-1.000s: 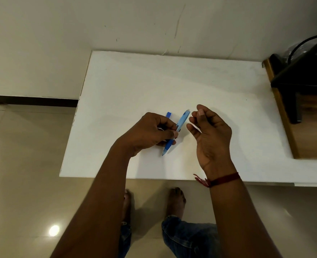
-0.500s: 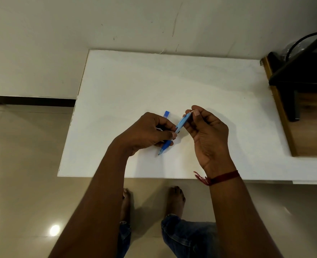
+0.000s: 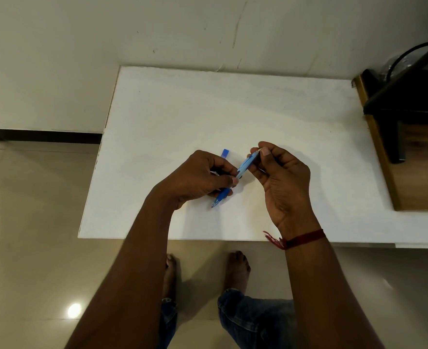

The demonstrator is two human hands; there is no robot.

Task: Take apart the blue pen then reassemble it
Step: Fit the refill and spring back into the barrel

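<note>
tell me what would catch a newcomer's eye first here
The left hand grips the blue pen at mid-barrel while the right hand pinches its top end, over the white table. A small blue piece lies on the table just beyond the left hand.

Right hand (image 3: 283, 182) is closing onto the top of the blue pen (image 3: 245, 165)

The right hand is moving in on the pen; a second ago its curled fingers were standing just beside the pale barrel, apart from it, with a clear gap showing between; half a second ago they were reaching the top end; now its thumb (image 3: 265, 152) and forefinger are pinching that end, and the gap is closing to nothing; the hand is also drawing a little nearer the left hand (image 3: 197, 177) than it was sitting a second ago.
</note>
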